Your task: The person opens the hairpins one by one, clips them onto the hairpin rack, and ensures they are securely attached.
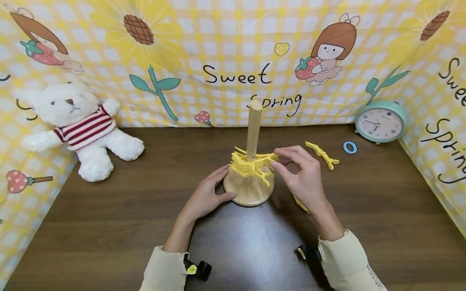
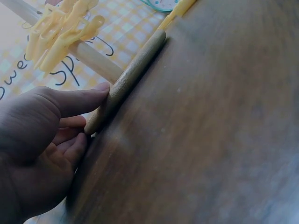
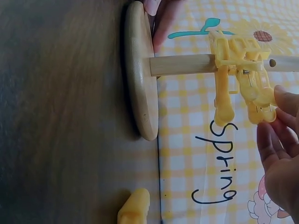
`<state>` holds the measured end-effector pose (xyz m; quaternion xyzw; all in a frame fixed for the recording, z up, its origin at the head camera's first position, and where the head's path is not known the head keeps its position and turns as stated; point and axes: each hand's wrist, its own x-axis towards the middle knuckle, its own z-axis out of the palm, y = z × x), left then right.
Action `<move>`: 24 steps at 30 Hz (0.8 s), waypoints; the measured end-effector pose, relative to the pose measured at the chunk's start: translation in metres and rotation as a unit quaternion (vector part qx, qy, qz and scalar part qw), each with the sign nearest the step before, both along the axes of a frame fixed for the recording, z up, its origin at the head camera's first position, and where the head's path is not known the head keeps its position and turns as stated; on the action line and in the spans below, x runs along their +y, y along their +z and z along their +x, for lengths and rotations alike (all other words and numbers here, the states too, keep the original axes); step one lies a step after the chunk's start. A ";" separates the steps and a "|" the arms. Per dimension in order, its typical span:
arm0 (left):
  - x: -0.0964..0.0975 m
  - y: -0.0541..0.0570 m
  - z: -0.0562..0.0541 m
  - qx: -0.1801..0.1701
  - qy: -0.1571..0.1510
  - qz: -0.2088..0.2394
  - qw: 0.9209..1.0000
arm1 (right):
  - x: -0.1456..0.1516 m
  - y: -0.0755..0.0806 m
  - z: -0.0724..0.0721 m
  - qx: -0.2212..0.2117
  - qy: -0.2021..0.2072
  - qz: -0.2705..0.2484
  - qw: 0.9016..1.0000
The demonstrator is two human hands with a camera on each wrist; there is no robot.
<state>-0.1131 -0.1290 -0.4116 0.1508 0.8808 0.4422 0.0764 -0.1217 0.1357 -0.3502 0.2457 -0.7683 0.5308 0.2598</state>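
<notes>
A wooden stand has a round base [image 1: 251,195] and an upright post [image 1: 254,129]. Several yellow plastic clips [image 1: 249,166] cluster around the post, raised above the base. My left hand [image 1: 208,195] holds the base at its left edge; in the left wrist view the thumb presses on the rim [image 2: 126,81] and the fingers lie at its other side. At the right of the cluster, my right hand [image 1: 303,173] pinches the ends of a yellow clip [image 3: 261,100] between thumb and fingers. Small metal parts show in the clips in the right wrist view.
One yellow piece [image 1: 322,155] lies right of the stand, near a blue ring [image 1: 350,147]. Another yellow piece [image 1: 303,206] is partly hidden under my right hand. A green alarm clock [image 1: 380,122] stands back right, a white teddy bear [image 1: 81,125] back left, before a patterned cloth [image 1: 233,44].
</notes>
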 end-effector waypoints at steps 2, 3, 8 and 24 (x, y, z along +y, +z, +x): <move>0.001 0.000 0.000 -0.001 -0.001 0.002 1.000 | 0.002 0.001 0.000 -0.006 -0.003 0.012 1.000; 0.001 0.000 -0.001 -0.001 -0.001 0.003 1.000 | 0.002 0.001 0.000 -0.009 -0.005 0.018 1.000; 0.001 0.000 -0.001 0.002 0.000 0.002 1.000 | 0.007 0.001 -0.001 -0.035 -0.006 0.029 0.999; 0.000 -0.002 -0.001 -0.001 -0.005 0.006 1.000 | 0.033 -0.006 0.007 -0.104 0.006 0.024 0.994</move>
